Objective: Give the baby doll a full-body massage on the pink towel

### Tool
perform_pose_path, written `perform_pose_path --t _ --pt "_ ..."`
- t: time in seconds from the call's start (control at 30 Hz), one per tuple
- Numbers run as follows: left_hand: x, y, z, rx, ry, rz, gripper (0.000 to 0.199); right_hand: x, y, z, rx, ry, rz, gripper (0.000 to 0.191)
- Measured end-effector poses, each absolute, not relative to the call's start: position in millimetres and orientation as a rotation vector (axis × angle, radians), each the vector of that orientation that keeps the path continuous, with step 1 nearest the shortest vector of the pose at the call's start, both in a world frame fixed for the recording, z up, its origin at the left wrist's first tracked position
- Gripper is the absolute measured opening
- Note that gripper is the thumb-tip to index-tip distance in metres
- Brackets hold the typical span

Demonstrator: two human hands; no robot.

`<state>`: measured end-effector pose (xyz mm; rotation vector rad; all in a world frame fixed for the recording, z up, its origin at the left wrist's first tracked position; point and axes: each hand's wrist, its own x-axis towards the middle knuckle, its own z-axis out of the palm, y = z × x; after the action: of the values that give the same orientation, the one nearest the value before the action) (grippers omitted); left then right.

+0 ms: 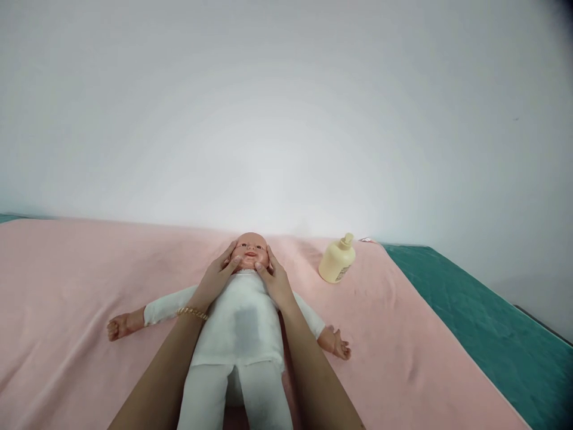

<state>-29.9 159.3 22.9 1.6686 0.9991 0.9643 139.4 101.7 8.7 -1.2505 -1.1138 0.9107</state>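
A baby doll [244, 298] with a white cloth body lies on its back, its head toward the wall and its arms spread. My left hand [219, 276] cups the left side of the doll's head, the thumb on its cheek and the fingers along the side. On the opposite side my right hand [274, 278] holds the head in the same way, thumb near the chin. A beaded bracelet [192, 312] circles my left wrist. The lower ends of the doll's legs run out of view.
A pale yellow pump bottle [335, 261] stands to the right of the doll. Beneath both lies a pink cloth [385, 346], slightly wrinkled, over a green surface [483, 310] that shows at the right. A plain pale wall [268, 119] rises behind.
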Motion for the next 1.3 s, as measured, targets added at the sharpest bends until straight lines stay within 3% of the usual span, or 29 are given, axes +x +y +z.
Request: perform_pose_path --t 0.27,0.67,1.3 --pt "-25 156 23 1.582 0.983 0.969 0.089 134 104 5 -1.347 -1.124 0.821 0.092" --pt "-26 158 22 1.602 1.015 0.979 0.083 137 106 3 -1.327 -1.116 0.796 0.081" --pt "-32 162 20 1.651 0.953 1.002 0.074 144 107 6 -1.117 -0.984 0.999 0.085"
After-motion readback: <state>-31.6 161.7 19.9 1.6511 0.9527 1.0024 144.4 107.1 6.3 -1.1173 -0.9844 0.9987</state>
